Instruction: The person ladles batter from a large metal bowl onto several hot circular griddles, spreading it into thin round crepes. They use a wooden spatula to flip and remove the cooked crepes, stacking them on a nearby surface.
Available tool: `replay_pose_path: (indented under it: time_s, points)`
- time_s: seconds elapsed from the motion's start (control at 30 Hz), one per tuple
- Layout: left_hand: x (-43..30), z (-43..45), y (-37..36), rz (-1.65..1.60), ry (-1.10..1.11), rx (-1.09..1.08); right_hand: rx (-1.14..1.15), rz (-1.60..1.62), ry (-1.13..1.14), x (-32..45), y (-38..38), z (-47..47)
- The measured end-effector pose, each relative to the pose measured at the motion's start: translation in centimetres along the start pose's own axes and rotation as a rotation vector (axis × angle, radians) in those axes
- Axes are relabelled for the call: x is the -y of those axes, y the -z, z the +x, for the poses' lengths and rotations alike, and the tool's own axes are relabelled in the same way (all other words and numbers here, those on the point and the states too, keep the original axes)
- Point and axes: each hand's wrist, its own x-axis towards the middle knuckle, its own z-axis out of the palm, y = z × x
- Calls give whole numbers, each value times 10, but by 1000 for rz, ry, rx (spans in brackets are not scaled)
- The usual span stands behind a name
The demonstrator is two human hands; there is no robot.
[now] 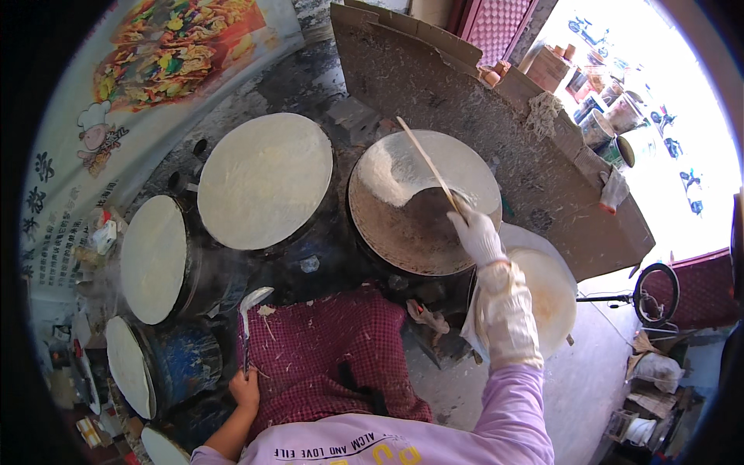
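Note:
My left hand [245, 388] grips the handle of a metal ladle [253, 298], its bowl coated with pale batter, beside my checked apron [325, 349]. My right hand [476, 235], in a white glove, holds a thin wooden stick [427, 157] over a round griddle [407, 258]. Pale batter [381, 177] covers part of the griddle's far side; the near part is brown, with a darker patch by the stick. Whether the stick touches the surface, I cannot tell. A pile of thin round flatbreads [552, 302] lies partly beneath my right forearm.
Pale sheets cover a large griddle [267, 180] and another griddle [154, 258] at left. A further flatbread-covered griddle [129, 367] sits on a blue drum [186, 360]. A cardboard screen [465, 110] stands behind; a ring light [657, 294] juts in at right.

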Motion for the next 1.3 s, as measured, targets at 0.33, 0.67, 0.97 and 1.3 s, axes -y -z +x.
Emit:
replay_pose_path:
  time_s: [0.33,0.67,0.97,1.3]
  points:
    - [-17,-4,11,35,23,56,245,186,68,2,-21,-113]
    - [-22,6,13,47,-7,134,222,637,-524,5,-31,-135]
    - [-2,9,7,16,-12,128,226,1230,-459,94,-107,-108]
    - [28,13,3,-164,45,78,-283,1238,-744,167,-232,-185]
